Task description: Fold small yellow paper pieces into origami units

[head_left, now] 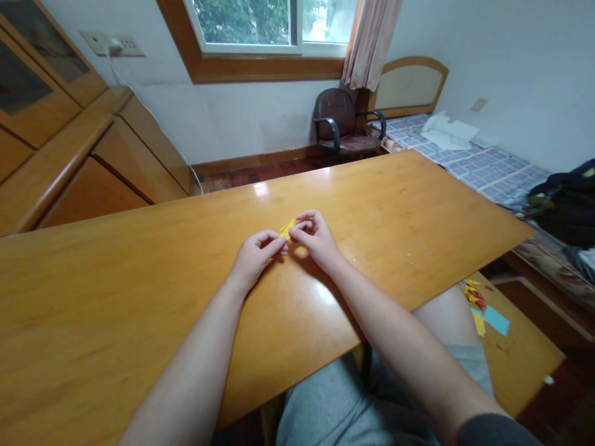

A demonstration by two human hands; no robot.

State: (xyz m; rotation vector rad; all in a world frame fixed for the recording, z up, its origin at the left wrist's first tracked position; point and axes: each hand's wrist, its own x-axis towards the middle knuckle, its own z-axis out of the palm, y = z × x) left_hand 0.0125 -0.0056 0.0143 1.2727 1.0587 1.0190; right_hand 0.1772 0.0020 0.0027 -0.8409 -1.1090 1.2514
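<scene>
A small folded piece of yellow paper is held between my two hands, just above the wooden table. My left hand pinches its lower left end between thumb and fingers. At its right side, my right hand grips it with thumb and index finger. My fingertips cover parts of the paper, so its full folded shape cannot be made out.
Lower right, a bench bears a blue paper sheet, a yellow sheet and several small folded papers. Beyond the table stand a chair and a bed with a dark bag.
</scene>
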